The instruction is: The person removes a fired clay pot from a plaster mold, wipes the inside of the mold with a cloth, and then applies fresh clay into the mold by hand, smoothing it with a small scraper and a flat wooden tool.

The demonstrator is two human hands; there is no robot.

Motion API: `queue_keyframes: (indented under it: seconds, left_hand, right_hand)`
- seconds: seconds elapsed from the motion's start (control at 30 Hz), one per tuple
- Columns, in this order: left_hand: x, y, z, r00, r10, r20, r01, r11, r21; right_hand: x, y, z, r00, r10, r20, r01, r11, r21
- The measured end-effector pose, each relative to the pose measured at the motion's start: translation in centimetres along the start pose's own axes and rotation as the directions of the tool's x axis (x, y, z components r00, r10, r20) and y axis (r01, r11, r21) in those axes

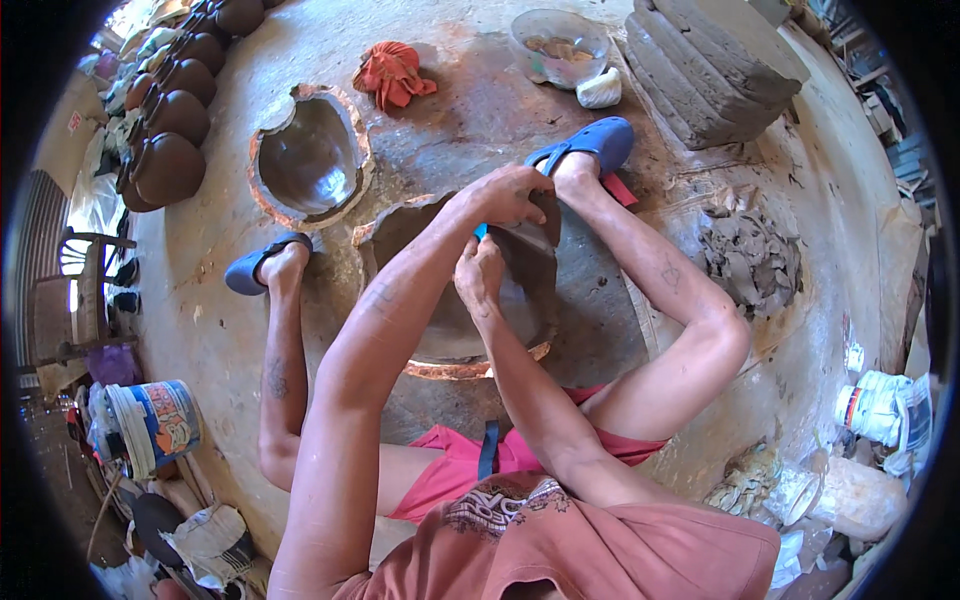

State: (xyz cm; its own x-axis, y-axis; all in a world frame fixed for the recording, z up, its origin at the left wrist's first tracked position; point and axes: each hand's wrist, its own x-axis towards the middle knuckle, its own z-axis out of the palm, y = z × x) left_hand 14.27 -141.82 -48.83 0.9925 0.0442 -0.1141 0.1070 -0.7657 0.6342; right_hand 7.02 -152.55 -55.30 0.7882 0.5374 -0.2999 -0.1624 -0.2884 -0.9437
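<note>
A large broken-edged mould [362, 262] lined with wet grey clay [440, 325] lies on the floor between my legs. My right hand [480, 270] is closed over its inside, gripping a small flat blue piece [482, 231] that looks like a scraper; most of it is hidden in the fingers. My left hand [510, 195] reaches across at the far right of the mould, fingers curved and apart by the clay wall's upper edge. Whether the fingertips touch the clay I cannot tell.
A second clay-lined mould [310, 160] lies to the far left, near a red cloth [393, 75]. A clear basin [560, 48], a big clay block [705, 70] and clay scraps [750, 260] lie far right. Round dark pots [170, 168] line the left; a bucket [155, 425] stands nearer.
</note>
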Motion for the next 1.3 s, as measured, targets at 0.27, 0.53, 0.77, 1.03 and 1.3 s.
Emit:
queue_keyframes:
  seconds: [0.27,0.53,0.77,1.03,1.3]
  left_hand:
    - [-2.9,0.0,-5.9,0.996,-0.023,-0.087,-0.02,0.887,-0.461]
    - [-7.7,0.3,-10.6,0.93,-0.158,-0.331,-0.148,0.665,-0.732]
    - [-12.3,2.2,-14.0,0.852,-0.241,-0.464,-0.274,0.55,-0.789]
    - [-25.1,2.9,-14.1,0.5,-0.31,-0.809,-0.608,0.539,-0.583]
    - [-25.7,3.7,-5.2,0.267,-0.595,-0.758,-0.563,0.542,-0.623]
  right_hand:
    - [-0.4,-0.9,3.9,0.966,0.087,0.244,-0.117,0.987,0.113]
    - [-1.7,-0.2,6.8,0.879,0.108,0.465,-0.17,0.981,0.094]
    - [-3.4,-0.1,11.0,0.915,0.011,0.404,-0.059,0.993,0.107]
    - [-3.4,-3.2,11.0,0.862,-0.023,0.506,-0.128,0.957,0.261]
    - [-5.9,-8.2,4.3,0.885,-0.398,0.242,0.074,0.633,0.771]
